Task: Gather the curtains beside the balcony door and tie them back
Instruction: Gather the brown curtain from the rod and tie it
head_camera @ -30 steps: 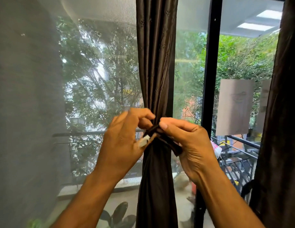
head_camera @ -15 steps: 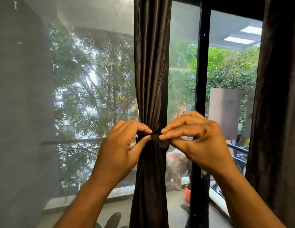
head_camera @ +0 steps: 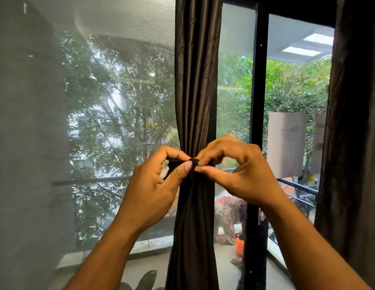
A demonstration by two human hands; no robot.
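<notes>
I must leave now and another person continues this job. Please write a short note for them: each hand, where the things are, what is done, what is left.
Left hand: fingers pinch the dark tie at the left of the knot.
Right hand: fingers pinch the same tie from the right.
The middle curtain is gathered, and the tie goes around it at hand height.
Done: gathering, wrapping.
Left: pull the knot tight and let go. The curtain at the right edge looks loose; I see no tie on it.
</notes>
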